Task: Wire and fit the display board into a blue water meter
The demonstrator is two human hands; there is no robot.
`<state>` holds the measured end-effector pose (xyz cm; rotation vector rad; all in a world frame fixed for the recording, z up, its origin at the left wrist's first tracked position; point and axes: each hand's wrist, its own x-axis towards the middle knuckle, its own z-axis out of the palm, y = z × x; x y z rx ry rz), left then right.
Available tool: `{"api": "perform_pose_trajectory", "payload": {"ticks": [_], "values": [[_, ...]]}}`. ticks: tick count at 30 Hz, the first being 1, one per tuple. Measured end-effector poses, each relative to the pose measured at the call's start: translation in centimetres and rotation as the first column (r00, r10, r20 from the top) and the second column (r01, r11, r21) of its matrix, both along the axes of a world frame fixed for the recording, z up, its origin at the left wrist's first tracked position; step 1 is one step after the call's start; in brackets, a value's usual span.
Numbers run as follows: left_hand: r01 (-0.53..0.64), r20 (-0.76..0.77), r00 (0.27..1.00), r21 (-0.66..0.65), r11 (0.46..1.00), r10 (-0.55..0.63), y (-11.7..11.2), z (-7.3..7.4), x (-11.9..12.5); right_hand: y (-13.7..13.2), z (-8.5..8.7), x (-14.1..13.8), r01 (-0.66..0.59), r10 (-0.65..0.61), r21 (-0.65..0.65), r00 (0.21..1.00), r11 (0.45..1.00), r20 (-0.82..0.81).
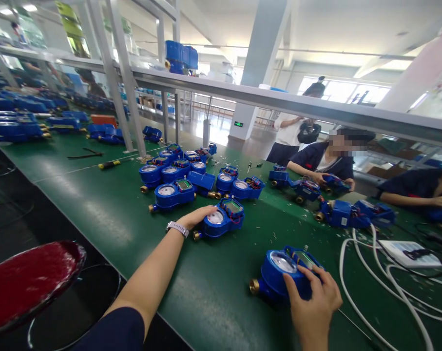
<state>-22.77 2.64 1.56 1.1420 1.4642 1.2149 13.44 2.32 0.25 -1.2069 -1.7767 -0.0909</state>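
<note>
Workbench [96, 204] topped in green runs from far left to near right, with a red stool [30, 280] at its near left edge and a cluster of blue meters [177, 170] farther back. At near right, the right hand [314, 302] wraps thumb and fingers around a tilted blue meter [279, 273]. Farther left, the left hand [197, 216] lays curved fingers against a second meter [222, 219], though I cannot tell if it grips; a wristwatch [177, 227] sits on that wrist.
</note>
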Motion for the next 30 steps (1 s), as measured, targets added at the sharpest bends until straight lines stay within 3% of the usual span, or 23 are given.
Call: {"api": "perform_pose_trajectory", "payload": {"ticks": [6, 9, 11, 13, 15, 18, 21, 25, 30], "values": [[0.032, 0.244, 0.969, 0.034, 0.999, -0.039, -1.5, -1.8, 4.5, -4.2, -1.7, 2.1, 0.038, -0.044, -0.036, 0.983, 0.999, -0.179], [0.049, 0.318, 0.946, 0.023, 0.999, -0.053, -1.7, -1.9, 6.8, -5.4, -2.1, 1.9, 0.06, -0.099, -0.109, 0.911, 0.992, -0.399], [0.059, 0.35, 0.935, 0.011, 0.998, -0.059, -1.8, -1.7, 8.2, -5.5, -2.1, 1.6, 0.01, -0.097, -0.144, 0.785, 0.989, -0.612], [0.065, 0.372, 0.926, 0.005, 0.998, -0.062, -2.2, -1.5, 9.6, -5.4, -1.9, 1.5, -0.066, -0.136, -0.215, 0.587, 0.974, -0.798], [0.077, 0.394, 0.916, 0.003, 0.997, -0.072, -2.7, -1.3, 10.9, -5.2, -1.7, 1.5, -0.205, -0.223, -0.325, 0.402, 0.923, -0.888], [0.097, 0.43, 0.898, 0.006, 0.995, -0.089, -3.5, -0.9, 12.4, -5.2, -1.5, 1.7, -0.451, -0.335, -0.42, 0.259, 0.787, -0.906], [0.065, 0.506, 0.861, 0.001, 0.998, -0.056, -4.0, -0.8, 13.4, -5.2, -1.3, 1.4, -0.562, -0.368, -0.389, 0.156, 0.73, -0.917], [-0.007, 0.573, 0.82, -0.007, 1.0, 0.01, -4.0, -0.8, 13.9, -4.8, -1.0, -0.3, -0.639, -0.37, -0.357, 0.12, 0.682, -0.921], [-0.119, 0.577, 0.81, -0.006, 0.993, 0.101, -3.6, -0.9, 12.3, -3.6, -0.9, -3.6, -0.671, -0.337, -0.356, 0.165, 0.65, -0.927]]}}
